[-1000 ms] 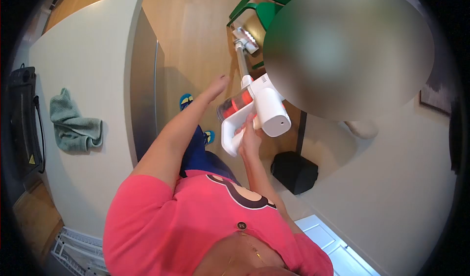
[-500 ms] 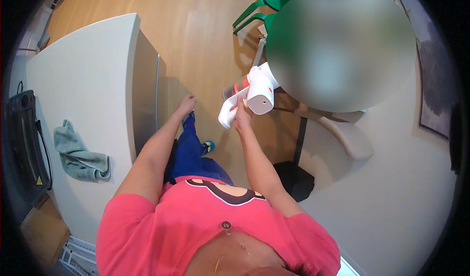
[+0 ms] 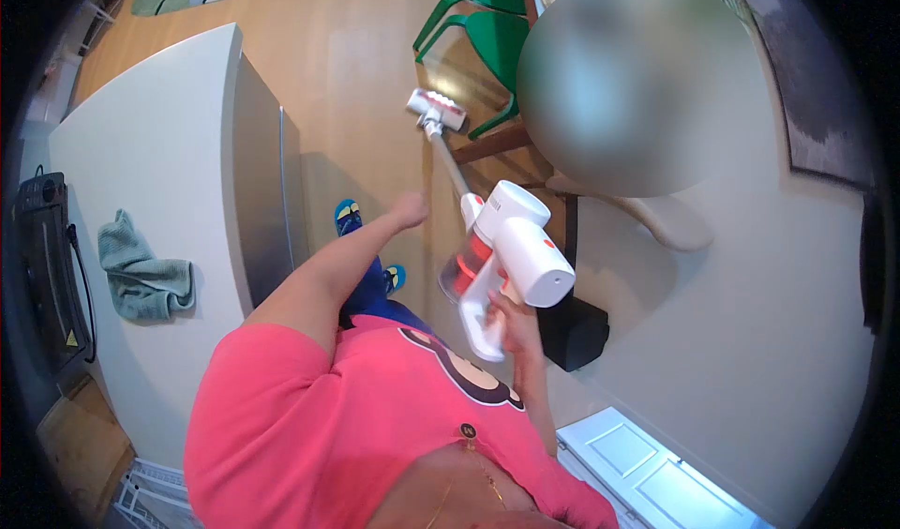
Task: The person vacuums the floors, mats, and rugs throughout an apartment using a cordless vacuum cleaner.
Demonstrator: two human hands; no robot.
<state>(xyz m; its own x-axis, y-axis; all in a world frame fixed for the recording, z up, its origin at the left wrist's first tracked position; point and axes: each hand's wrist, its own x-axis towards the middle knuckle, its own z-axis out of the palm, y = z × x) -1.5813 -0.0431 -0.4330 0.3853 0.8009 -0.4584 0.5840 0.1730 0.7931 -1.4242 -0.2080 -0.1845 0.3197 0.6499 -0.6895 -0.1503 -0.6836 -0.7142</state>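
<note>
The vacuum cleaner (image 3: 532,264) slants across the scene, its body near the person and its floor head (image 3: 437,110) farther off on the wooden floor (image 3: 352,79), just left of a green chair (image 3: 497,41). The right hand (image 3: 516,323) is wrapped around the handle. The left hand (image 3: 410,211) is apart from the vacuum, nearer the white unit (image 3: 141,182) on the left; whether its fingers are open or curled I cannot tell. A black box (image 3: 574,334) stands near, on the right. Vacuuming seems under way, a glow falling beside the head; how much floor is done or left cannot be judged.
</note>
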